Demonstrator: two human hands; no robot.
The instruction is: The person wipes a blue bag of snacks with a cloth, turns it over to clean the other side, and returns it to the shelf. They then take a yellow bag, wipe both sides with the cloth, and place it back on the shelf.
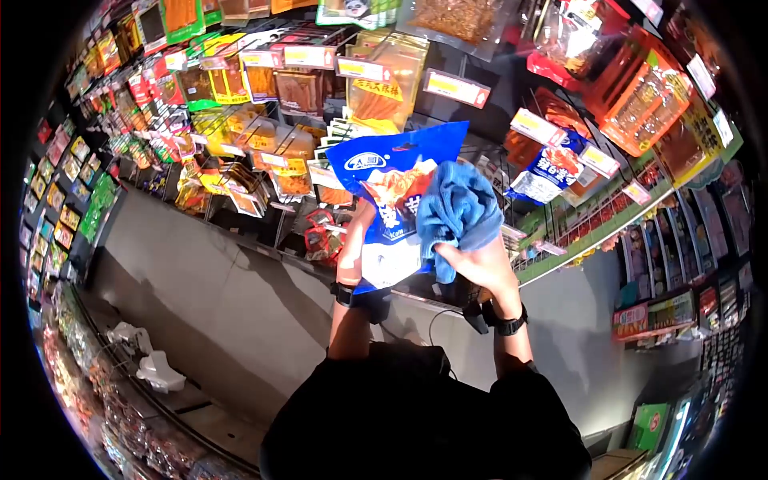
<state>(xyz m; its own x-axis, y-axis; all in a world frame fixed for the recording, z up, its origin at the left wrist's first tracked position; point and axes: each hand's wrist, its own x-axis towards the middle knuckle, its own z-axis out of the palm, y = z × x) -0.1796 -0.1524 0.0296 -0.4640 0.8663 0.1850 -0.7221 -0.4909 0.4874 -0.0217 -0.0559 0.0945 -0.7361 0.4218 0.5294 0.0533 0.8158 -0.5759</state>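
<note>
A blue and white snack bag (388,216) with a food picture is held up in front of the hanging display. My left hand (357,240) is closed on the bag's left side, most of its fingers hidden behind the bag. In my right hand (488,268) is a crumpled blue cloth (460,210), with the thumb lying across its lower part. The cloth covers the right side of the bag's front and appears to touch it. Both wrists wear dark straps.
Packaged snacks (384,100) hang on hooks ahead, with price tags (456,88) sticking out. A similar blue packet (550,172) hangs on the right. Grey floor (200,280) lies at left, with white objects (160,372) by a lower-left shelf full of packets.
</note>
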